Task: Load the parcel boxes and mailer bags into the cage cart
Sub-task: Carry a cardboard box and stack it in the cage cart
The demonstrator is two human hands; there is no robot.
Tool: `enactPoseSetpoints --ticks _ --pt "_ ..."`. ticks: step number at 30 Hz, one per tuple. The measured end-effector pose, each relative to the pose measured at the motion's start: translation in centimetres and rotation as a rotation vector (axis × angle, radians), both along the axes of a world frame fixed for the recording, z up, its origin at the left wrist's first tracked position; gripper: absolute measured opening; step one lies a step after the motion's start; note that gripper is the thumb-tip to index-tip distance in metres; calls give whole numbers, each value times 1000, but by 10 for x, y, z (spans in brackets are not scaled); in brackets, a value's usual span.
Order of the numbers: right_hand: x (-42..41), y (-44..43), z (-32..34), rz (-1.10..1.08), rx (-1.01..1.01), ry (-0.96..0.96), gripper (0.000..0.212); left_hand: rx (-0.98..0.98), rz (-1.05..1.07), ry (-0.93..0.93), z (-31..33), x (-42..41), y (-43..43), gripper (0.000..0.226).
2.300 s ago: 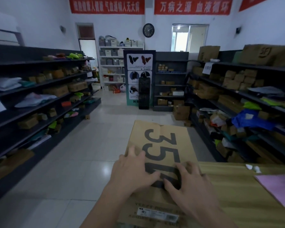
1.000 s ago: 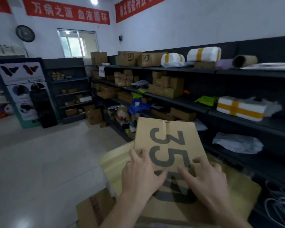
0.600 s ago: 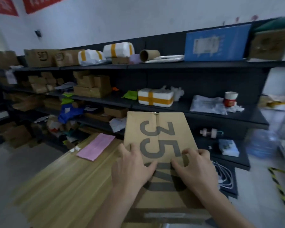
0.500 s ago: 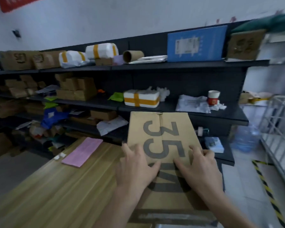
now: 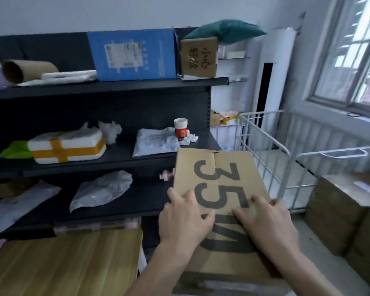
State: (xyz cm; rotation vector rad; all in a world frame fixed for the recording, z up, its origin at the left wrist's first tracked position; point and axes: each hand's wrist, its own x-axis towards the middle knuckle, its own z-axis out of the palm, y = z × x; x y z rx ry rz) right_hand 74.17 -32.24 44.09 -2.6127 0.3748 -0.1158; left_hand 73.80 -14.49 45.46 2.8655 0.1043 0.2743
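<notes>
I carry a flat brown cardboard parcel box (image 5: 218, 180) printed with large black "350" in front of me, clear of any surface. My left hand (image 5: 184, 218) grips its left edge and my right hand (image 5: 267, 223) grips its right edge, thumbs lying on the top face. The white wire cage cart (image 5: 263, 135) stands just beyond the box to the right, under the window, its near rail level with the box's far end. What lies inside the cart is hidden from here.
Dark shelves (image 5: 115, 86) on the left hold grey mailer bags (image 5: 100, 189), a taped white parcel (image 5: 68, 146) and a blue box (image 5: 132, 54). A wooden table (image 5: 62, 263) is at lower left. Stacked brown cartons (image 5: 342, 212) sit at the right, next to the cart.
The view has swung right, from the aisle past the shelves to the window corner. The cage cart has come into view. Both hands keep the same hold on the box.
</notes>
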Motion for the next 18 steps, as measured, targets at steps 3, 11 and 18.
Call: enactPoseSetpoints --ticks 3,11,18 --pt "26 -13 3 -96 -1 -9 62 -19 -89 14 2 45 -14 63" --pt "82 -36 17 -292 -46 -37 65 -46 -266 39 18 131 -45 60" --pt "95 -62 37 -387 -73 -28 62 -65 -385 63 34 160 -76 56"
